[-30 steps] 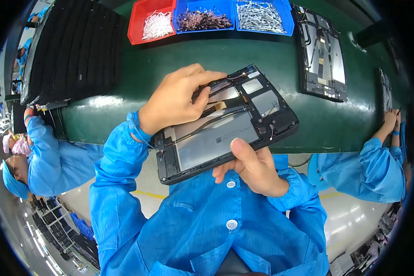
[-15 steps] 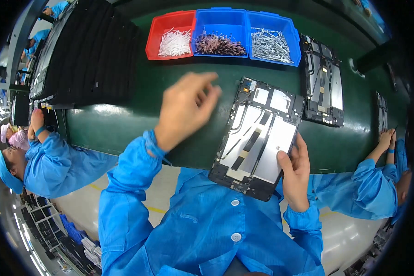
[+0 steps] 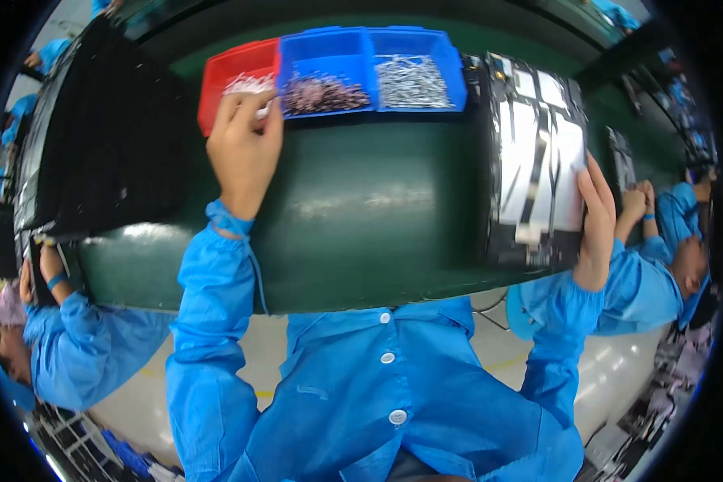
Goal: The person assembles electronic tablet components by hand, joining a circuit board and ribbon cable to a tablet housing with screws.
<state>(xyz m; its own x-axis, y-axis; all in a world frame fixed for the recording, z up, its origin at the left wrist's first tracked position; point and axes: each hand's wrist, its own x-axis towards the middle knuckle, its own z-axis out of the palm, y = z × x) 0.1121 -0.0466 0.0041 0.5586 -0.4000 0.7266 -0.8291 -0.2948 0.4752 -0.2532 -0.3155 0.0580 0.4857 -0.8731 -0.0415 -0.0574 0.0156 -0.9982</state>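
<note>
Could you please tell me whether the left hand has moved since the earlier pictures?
Yes. The left hand has left the flat black device panel and reached forward across the green table to the red plastic bin.

Three parts bins (image 3: 335, 60) — one red, two blue, one device frame (image 3: 537, 161)

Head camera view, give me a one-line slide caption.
Left hand reaches into the red plastic parts bin while the right hand holds a flat black device panel on the green table.

Bright blue smock (image 3: 394, 402) here, white buttons (image 3: 387, 357) running down the front. Long sleeves (image 3: 213, 305) end in gathered cuffs (image 3: 226, 221) at both wrists; left hand (image 3: 245, 149) and right hand (image 3: 598, 217) are bare, no gloves.
</note>
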